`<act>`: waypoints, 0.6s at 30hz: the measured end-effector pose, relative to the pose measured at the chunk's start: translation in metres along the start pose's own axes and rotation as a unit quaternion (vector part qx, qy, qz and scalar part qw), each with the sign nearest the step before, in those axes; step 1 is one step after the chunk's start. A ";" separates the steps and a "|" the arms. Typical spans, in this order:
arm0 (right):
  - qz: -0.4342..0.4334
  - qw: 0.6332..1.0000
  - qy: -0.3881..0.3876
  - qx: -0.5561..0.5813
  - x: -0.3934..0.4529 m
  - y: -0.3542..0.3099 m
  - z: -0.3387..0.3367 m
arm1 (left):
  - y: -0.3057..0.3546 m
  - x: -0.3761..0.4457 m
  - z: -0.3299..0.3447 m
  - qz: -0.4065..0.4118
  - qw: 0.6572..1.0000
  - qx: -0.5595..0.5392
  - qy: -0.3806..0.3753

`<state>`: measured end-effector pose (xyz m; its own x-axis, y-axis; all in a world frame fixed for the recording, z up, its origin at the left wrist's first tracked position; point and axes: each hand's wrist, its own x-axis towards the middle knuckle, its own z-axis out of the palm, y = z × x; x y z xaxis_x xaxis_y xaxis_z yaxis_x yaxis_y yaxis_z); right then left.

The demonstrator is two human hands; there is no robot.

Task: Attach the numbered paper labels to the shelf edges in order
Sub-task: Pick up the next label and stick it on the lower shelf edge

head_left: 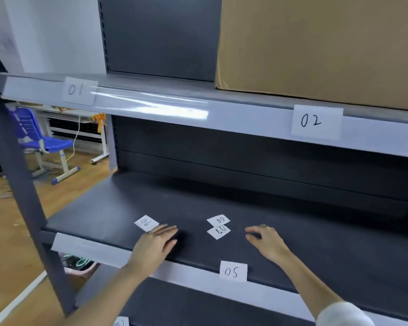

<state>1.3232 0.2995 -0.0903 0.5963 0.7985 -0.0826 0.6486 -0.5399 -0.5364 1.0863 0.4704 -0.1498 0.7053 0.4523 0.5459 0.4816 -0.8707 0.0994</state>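
Both hands are empty. The left hand lies flat, palm down, fingers together, on the dark grey metal shelf; its grip is open and holds nothing. The right hand hovers or rests lightly nearby, fingers loosely curled and spread, also holding nothing.

Just beyond the left fingertips lies a small white paper slip marked 06, flat on the shelf. Between the two hands lie two more white paper slips, one marked 04 and one that seems to read 03 (both upside down to the viewer), touching or slightly overlapping at one edge.

Along the pale plastic strip on this shelf's front edge a white label marked 05 already sits. On the upper shelf's pale edge strip, white labels marked 01 and 02 are in place. A large brown cardboard box stands on that upper shelf.

The slips look feather-light, thin and floppy, and lying flat they offer no raised edge. I would judge a fingertip slide towards the shelf lip, or a nail under a corner, then a pinch at one short edge, the safest hold; they would crease easily.
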 end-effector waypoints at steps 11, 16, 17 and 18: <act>0.087 0.996 0.029 -0.002 0.058 -0.024 0.020 | -0.022 0.021 0.046 0.044 0.995 -0.094 0.000; 0.128 0.991 0.030 0.032 0.089 -0.033 0.033 | -0.036 0.010 0.044 0.026 0.984 -0.173 0.017; 0.145 0.988 0.032 0.034 0.094 -0.034 0.035 | -0.039 0.006 0.042 0.025 0.981 -0.191 0.023; 0.160 0.986 0.034 0.032 0.098 -0.035 0.037 | -0.042 0.001 0.042 0.021 0.978 -0.206 0.033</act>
<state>1.3414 0.4065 -0.1104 0.7976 0.5691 -0.1999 0.3927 -0.7415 -0.5440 1.0886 0.5154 -0.1881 0.6785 0.4132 0.6073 0.1928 -0.8979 0.3956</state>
